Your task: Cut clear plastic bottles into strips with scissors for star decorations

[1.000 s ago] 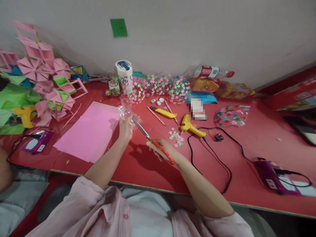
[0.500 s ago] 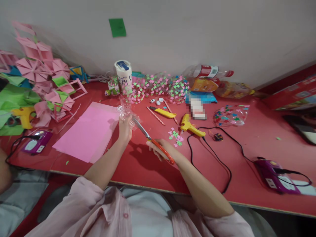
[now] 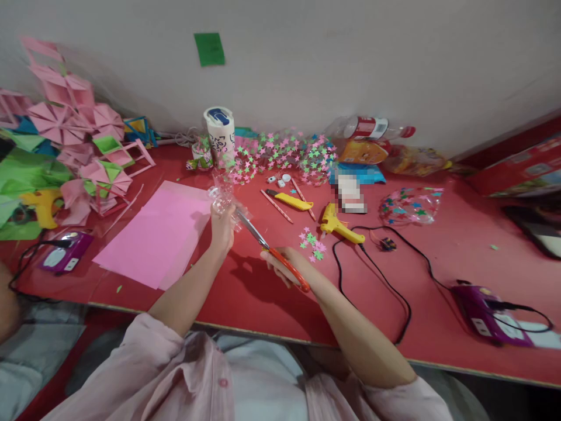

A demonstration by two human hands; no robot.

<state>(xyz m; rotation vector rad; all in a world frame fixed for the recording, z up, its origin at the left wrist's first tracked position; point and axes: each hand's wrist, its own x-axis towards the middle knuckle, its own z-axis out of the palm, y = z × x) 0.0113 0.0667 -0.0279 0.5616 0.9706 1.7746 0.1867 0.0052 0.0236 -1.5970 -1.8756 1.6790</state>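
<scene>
Head view: a red table point(image 3: 438, 275) runs along a plain grey wall point(image 3: 350, 58) that carries 1 green paper square point(image 3: 209, 49). Above the table's middle, the left hand point(image 3: 222, 225) has its grip closed around a clear plastic piece point(image 3: 222, 196). The right hand point(image 3: 280, 266) has its grip closed on the orange handles of the scissors point(image 3: 274, 252), whose blades point at the plastic. A pink sheet point(image 3: 153, 240) lies flat just left of the hands. A yellow glue gun point(image 3: 337, 225) rests to the right, near loose paper stars point(image 3: 312, 244). Folded pink and green paper shapes point(image 3: 74, 146) pile up at the far left, and a purple power strip point(image 3: 484, 313) sits near the right edge.
</scene>
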